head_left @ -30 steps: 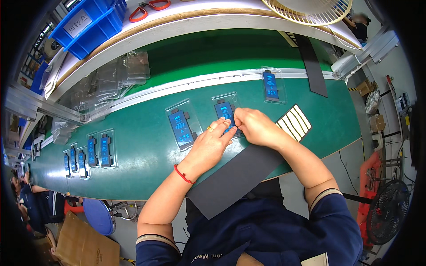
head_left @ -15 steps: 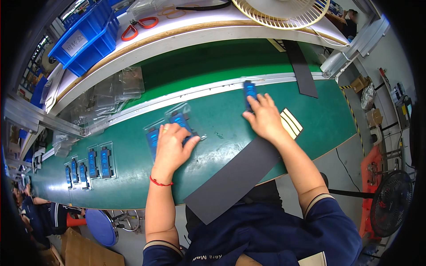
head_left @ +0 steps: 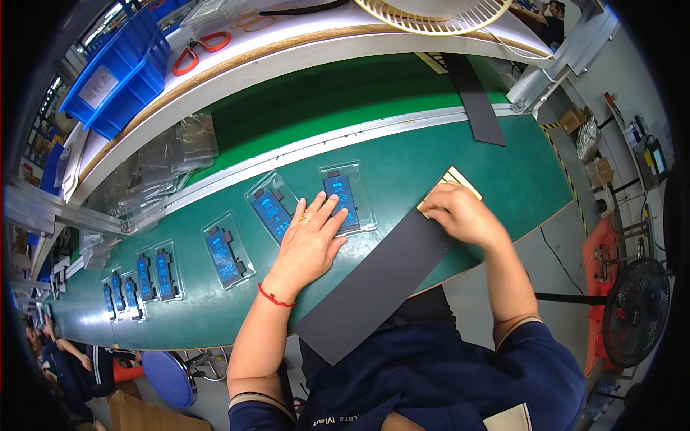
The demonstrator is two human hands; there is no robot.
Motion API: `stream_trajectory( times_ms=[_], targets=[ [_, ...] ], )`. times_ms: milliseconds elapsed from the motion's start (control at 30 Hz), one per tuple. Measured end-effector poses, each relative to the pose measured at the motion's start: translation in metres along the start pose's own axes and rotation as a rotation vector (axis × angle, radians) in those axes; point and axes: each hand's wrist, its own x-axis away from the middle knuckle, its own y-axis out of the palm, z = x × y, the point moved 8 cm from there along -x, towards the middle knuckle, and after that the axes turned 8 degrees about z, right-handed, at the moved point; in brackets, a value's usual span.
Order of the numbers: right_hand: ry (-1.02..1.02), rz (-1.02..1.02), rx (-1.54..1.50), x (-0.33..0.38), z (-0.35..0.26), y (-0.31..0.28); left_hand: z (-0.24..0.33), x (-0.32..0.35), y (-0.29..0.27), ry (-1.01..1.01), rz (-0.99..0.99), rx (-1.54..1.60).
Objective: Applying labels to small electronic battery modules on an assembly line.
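My left hand (head_left: 309, 241) lies flat with its fingers spread, fingertips on a blue-and-black flat battery (head_left: 338, 197) in a clear plastic tray (head_left: 366, 194). Beside that hand is a second battery (head_left: 272, 210) in its own tray, partly hidden by my fingers. A third battery (head_left: 224, 255) in a tray lies farther left. My right hand (head_left: 463, 214) is closed in a pinch at the far end of a long black strip (head_left: 377, 287), where cream strips (head_left: 460, 179) show. Those fingertips press on the cream strips' edge; the exact grip is partly hidden.
Several more batteries in trays (head_left: 165, 274) line the left of the green table (head_left: 517, 187). Another black strip (head_left: 478, 108) lies at the back right. A shelf above holds a blue bin (head_left: 118, 79), red-handled pliers (head_left: 208, 44) and a fan (head_left: 431, 16). Clear trays (head_left: 169, 151) are piled below.
My right hand has left the rightmost battery and moved to the black strip's cream end. That battery is now farther left, under my left fingertips. Another battery now lies apart, farther left.
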Motion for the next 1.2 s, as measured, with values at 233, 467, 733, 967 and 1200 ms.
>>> stream_trajectory(
  times_ms=[233, 467, 733, 967, 1200],
  targets=[
    [0.144, -0.248, -0.079, 0.014, 0.034, -0.002, 0.01, -0.004, -0.012, -0.013, 0.069, 0.072],
    [0.139, -0.402, 0.016, 0.008, 0.035, 0.006, 0.007, 0.003, 0.001, 0.007, 0.001, -0.01],
    [0.129, -0.087, -0.385, -0.057, -0.006, 0.02, 0.008, 0.001, 0.0, 0.018, 0.012, -0.009],
    [-0.007, -0.021, -0.118, -0.112, -0.023, 0.072, 0.006, 0.002, 0.003, 0.01, 0.018, 0.011],
    [0.033, -0.122, -0.092, -0.122, -0.028, 0.088, 0.004, 0.003, 0.002, -0.004, 0.01, 0.029]
  ],
)
